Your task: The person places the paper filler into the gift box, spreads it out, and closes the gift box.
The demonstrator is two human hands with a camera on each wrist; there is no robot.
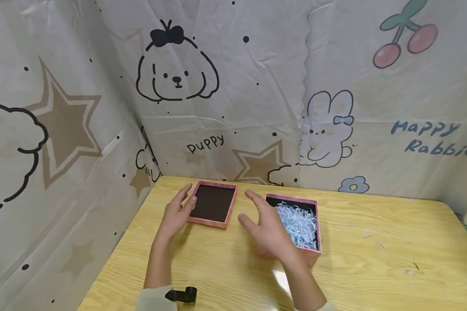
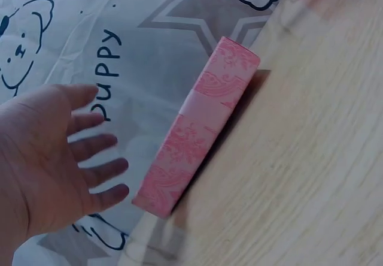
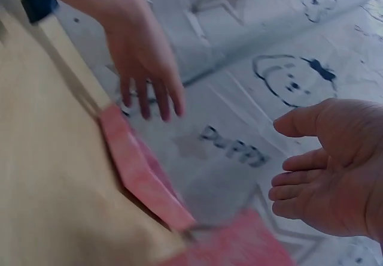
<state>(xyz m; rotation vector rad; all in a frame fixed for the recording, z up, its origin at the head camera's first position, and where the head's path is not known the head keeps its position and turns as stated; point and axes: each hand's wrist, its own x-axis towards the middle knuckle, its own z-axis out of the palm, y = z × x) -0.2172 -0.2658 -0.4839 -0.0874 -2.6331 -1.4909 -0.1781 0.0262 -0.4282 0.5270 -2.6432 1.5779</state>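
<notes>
A pink box lid with a dark inside lies open side up on the table. Over its left edge hovers my left hand, fingers extended; in the left wrist view the hand stands apart from the lid's patterned side. To the right stands a pink box filled with pale blue shredded paper. My right hand is above the box's left side, thumb and fingers spread, holding nothing. The right wrist view shows both hands empty, with the lid below them.
The wooden table has scattered paper shreds on its right part. A printed cloth hangs behind and along the left side. A small black device sits at my left wrist.
</notes>
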